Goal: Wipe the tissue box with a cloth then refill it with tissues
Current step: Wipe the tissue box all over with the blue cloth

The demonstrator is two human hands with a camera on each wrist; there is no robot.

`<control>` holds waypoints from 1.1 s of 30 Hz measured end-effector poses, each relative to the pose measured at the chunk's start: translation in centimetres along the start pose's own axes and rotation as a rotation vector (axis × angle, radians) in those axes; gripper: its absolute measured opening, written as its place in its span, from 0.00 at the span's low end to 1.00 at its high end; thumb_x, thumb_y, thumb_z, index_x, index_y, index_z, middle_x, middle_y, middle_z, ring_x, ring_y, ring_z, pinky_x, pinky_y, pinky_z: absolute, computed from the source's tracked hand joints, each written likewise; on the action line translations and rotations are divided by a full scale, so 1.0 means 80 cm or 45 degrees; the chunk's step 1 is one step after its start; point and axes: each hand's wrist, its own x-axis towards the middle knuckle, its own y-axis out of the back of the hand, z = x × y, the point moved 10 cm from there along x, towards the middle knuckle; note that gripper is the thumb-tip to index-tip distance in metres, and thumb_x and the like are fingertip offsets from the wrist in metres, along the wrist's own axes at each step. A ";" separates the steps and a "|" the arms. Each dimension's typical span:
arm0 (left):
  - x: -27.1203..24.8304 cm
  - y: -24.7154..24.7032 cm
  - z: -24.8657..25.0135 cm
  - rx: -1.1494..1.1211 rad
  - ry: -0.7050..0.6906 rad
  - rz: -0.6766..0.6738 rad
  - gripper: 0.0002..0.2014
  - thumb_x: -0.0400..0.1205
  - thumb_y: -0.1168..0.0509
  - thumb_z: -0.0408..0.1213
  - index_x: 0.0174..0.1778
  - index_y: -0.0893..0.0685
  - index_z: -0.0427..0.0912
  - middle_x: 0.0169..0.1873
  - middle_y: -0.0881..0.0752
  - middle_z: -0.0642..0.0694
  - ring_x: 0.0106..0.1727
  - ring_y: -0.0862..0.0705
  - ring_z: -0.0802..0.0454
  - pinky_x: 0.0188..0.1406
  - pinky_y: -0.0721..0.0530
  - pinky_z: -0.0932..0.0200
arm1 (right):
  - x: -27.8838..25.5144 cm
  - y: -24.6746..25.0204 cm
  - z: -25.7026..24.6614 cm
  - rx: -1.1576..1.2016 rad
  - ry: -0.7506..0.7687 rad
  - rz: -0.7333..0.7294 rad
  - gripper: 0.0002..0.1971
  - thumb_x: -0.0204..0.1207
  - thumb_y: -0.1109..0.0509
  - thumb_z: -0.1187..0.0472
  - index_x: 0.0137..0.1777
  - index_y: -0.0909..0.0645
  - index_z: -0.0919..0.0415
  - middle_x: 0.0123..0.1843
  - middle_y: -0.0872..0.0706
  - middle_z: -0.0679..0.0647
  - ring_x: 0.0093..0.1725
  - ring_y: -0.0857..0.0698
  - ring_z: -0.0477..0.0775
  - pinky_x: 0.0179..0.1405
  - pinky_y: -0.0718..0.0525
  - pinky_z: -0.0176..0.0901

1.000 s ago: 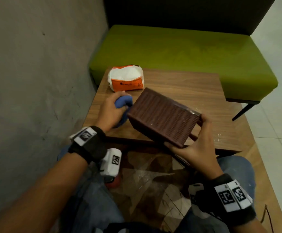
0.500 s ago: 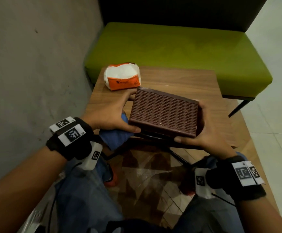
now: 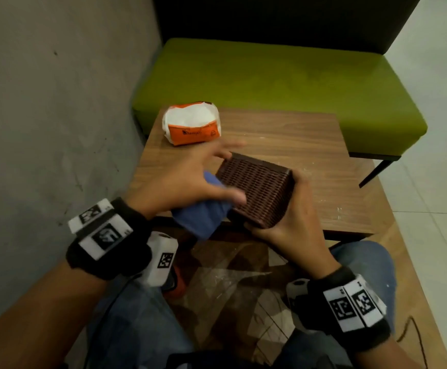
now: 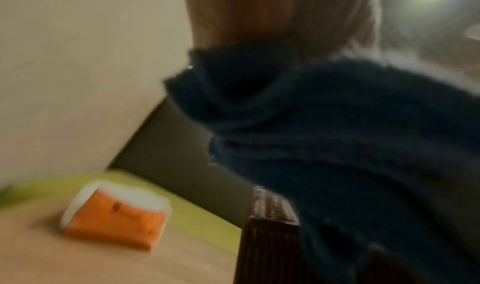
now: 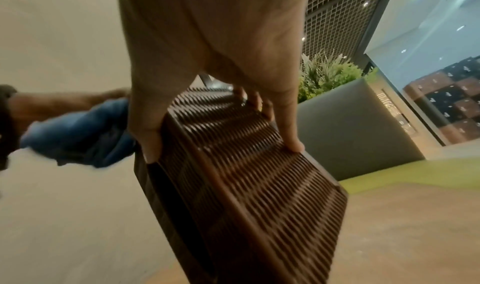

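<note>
At the far left stands a grey wall point(image 3: 43, 115), with the wooden counter point(image 3: 310, 145) set against it. Near the counter's back left corner lies an orange and white tissue pack point(image 3: 192, 124), well apart from both hands; the left wrist view shows it too, blurred, lying flat on the wood.

The left hand point(image 3: 190, 179) comes next, over the counter's near left edge. Its fingers are spread and fairly straight, the thumb reaching onto the woven top of the tissue box and the other fingers stretched toward the box's far left corner. Under its palm is a blue cloth point(image 3: 203, 214), pressed against the left side of the box, with a fold hanging down past the counter's front edge. The hand is smeared by motion blur, so whether any finger pinches the cloth cannot be told. In the left wrist view the cloth point(image 4: 337, 144) fills most of the frame, draped beside a corner of the box.

The brown woven tissue box point(image 3: 257, 194) sits at the front edge of the counter, tilted, between the two hands. The right hand point(image 3: 294, 222) grips its right end: the thumb lies along the near edge and the fingers curl over the far side, as the right wrist view point(image 5: 207, 62) plainly shows.

Behind the counter runs a green padded bench point(image 3: 283, 83) with a dark backrest.
</note>
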 end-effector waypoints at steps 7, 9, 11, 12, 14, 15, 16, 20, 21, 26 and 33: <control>-0.011 0.025 0.015 -0.200 0.046 0.843 0.17 0.74 0.26 0.46 0.57 0.18 0.47 0.50 0.14 0.51 0.50 0.17 0.64 0.50 0.22 0.72 | 0.006 -0.012 -0.006 -0.016 0.047 0.032 0.49 0.56 0.17 0.44 0.74 0.36 0.61 0.67 0.28 0.50 0.65 0.25 0.47 0.63 0.28 0.24; -0.014 -0.041 0.076 0.145 -0.277 0.569 0.18 0.75 0.26 0.38 0.61 0.17 0.42 0.61 0.17 0.44 0.60 0.19 0.51 0.62 0.24 0.61 | 0.008 -0.018 -0.007 0.006 0.044 0.038 0.41 0.63 0.23 0.45 0.73 0.31 0.62 0.67 0.24 0.54 0.67 0.24 0.44 0.64 0.28 0.25; -0.016 -0.076 0.089 0.419 -0.502 0.412 0.18 0.76 0.29 0.35 0.63 0.18 0.40 0.68 0.21 0.40 0.67 0.24 0.42 0.70 0.29 0.50 | 0.005 -0.015 -0.002 0.030 0.028 0.069 0.38 0.64 0.24 0.48 0.73 0.30 0.61 0.67 0.23 0.51 0.67 0.23 0.45 0.63 0.30 0.20; -0.008 -0.063 0.074 0.398 -0.429 0.443 0.19 0.77 0.31 0.38 0.64 0.19 0.41 0.68 0.22 0.39 0.69 0.25 0.41 0.71 0.29 0.48 | 0.002 -0.014 0.001 0.070 0.030 0.068 0.42 0.61 0.21 0.47 0.74 0.34 0.56 0.68 0.25 0.50 0.68 0.24 0.47 0.63 0.29 0.23; 0.010 -0.018 0.025 0.208 -0.119 0.605 0.18 0.79 0.32 0.41 0.64 0.20 0.40 0.65 0.20 0.41 0.68 0.23 0.44 0.68 0.26 0.51 | -0.008 -0.007 0.006 0.094 0.032 0.103 0.49 0.55 0.18 0.41 0.74 0.42 0.45 0.69 0.28 0.49 0.68 0.25 0.46 0.63 0.28 0.25; 0.011 0.004 0.000 0.147 0.008 0.709 0.17 0.80 0.32 0.40 0.63 0.20 0.40 0.61 0.19 0.41 0.64 0.21 0.46 0.62 0.23 0.54 | -0.011 -0.004 0.008 0.082 0.019 0.120 0.50 0.54 0.18 0.39 0.74 0.43 0.44 0.68 0.29 0.48 0.67 0.25 0.45 0.62 0.27 0.25; 0.009 0.014 -0.015 0.130 0.083 0.780 0.15 0.80 0.32 0.39 0.62 0.20 0.40 0.59 0.18 0.41 0.60 0.19 0.47 0.57 0.22 0.57 | -0.012 -0.004 0.010 0.063 0.015 0.133 0.51 0.54 0.19 0.38 0.74 0.42 0.47 0.68 0.29 0.48 0.67 0.25 0.46 0.61 0.25 0.27; -0.011 -0.057 0.040 0.159 -0.194 0.538 0.18 0.78 0.34 0.32 0.64 0.22 0.42 0.68 0.23 0.40 0.67 0.22 0.47 0.65 0.24 0.61 | -0.003 -0.011 0.008 0.022 0.037 0.120 0.46 0.60 0.23 0.39 0.74 0.36 0.58 0.68 0.28 0.51 0.67 0.25 0.47 0.64 0.26 0.29; -0.017 -0.076 0.055 0.176 -0.282 0.435 0.19 0.77 0.35 0.31 0.65 0.22 0.43 0.70 0.24 0.40 0.69 0.23 0.48 0.68 0.25 0.62 | -0.002 -0.014 0.008 0.022 0.036 0.111 0.44 0.61 0.24 0.39 0.74 0.35 0.57 0.69 0.27 0.52 0.68 0.25 0.47 0.65 0.25 0.31; -0.004 0.003 -0.016 0.152 0.005 0.826 0.15 0.80 0.32 0.33 0.62 0.21 0.40 0.58 0.18 0.42 0.56 0.19 0.55 0.55 0.20 0.53 | -0.012 -0.006 0.001 0.039 0.035 0.161 0.48 0.55 0.21 0.37 0.73 0.41 0.47 0.66 0.29 0.49 0.66 0.24 0.50 0.58 0.22 0.35; -0.051 -0.101 0.053 0.237 -0.533 0.298 0.25 0.76 0.33 0.31 0.68 0.28 0.46 0.73 0.33 0.40 0.75 0.30 0.46 0.75 0.29 0.57 | -0.011 -0.022 0.045 0.124 -0.183 0.055 0.49 0.51 0.22 0.42 0.75 0.31 0.60 0.70 0.23 0.53 0.67 0.21 0.48 0.65 0.18 0.46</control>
